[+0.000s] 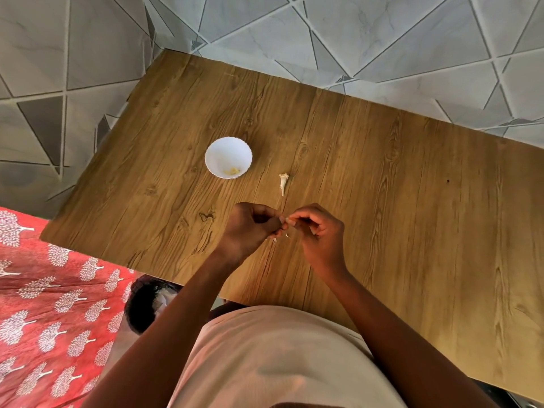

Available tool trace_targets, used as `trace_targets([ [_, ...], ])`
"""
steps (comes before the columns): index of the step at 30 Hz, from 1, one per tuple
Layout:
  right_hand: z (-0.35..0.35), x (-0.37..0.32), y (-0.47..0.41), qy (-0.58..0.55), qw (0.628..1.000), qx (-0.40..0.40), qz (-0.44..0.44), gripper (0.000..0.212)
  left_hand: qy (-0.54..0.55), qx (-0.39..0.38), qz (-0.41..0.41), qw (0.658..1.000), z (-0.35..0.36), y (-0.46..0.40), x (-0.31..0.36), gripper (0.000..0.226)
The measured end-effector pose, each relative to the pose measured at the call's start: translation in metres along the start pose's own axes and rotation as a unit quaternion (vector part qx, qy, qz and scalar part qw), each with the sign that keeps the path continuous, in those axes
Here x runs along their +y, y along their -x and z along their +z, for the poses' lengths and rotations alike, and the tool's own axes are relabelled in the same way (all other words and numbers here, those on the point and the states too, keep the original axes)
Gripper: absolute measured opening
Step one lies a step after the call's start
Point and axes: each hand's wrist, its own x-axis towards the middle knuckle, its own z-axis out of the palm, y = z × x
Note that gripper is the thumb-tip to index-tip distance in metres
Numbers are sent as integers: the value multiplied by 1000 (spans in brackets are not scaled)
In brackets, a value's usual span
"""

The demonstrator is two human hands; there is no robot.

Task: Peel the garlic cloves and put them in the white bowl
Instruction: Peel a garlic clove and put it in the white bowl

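Observation:
Over the near middle of the wooden table (382,201), my left hand (250,228) and my right hand (319,231) meet fingertip to fingertip. Both pinch a small garlic clove (287,221) that is mostly hidden between the fingers. Thin bits of skin (275,239) hang or lie just below the fingers. Beyond my left hand stands the white bowl (217,151), with a few pale peeled pieces (232,171) at its bottom. A garlic stem with papery skin (283,182) lies on the table to the right of the bowl.
The table reaches a grey tiled wall (382,39) at the back and left. A red cloth with a white tree print (53,304) lies off the table's near left corner. A dark object (147,304) sits below the table's front edge.

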Motion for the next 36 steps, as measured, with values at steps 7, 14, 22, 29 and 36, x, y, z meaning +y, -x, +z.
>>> trace_targets([
  [7, 0, -1, -2, -48, 998, 2, 32, 10, 36, -32, -12, 999, -2, -4, -5, 13],
  [14, -1, -6, -6, -95, 995, -12, 21, 11, 297, -66, -181, 935, -3, -10, -8, 25],
  [22, 4, 2, -1, -119, 989, 14, 85, 9, 101, 9, -130, 986, -4, -10, -16, 11],
  [29, 10, 20, 7, -116, 975, 18, 190, 11, -252, 83, -22, 964, -3, -13, -37, 10],
  [36, 17, 25, 9, -115, 962, -21, 246, 15, -246, 67, 43, 966, 1, -12, -45, 20],
])
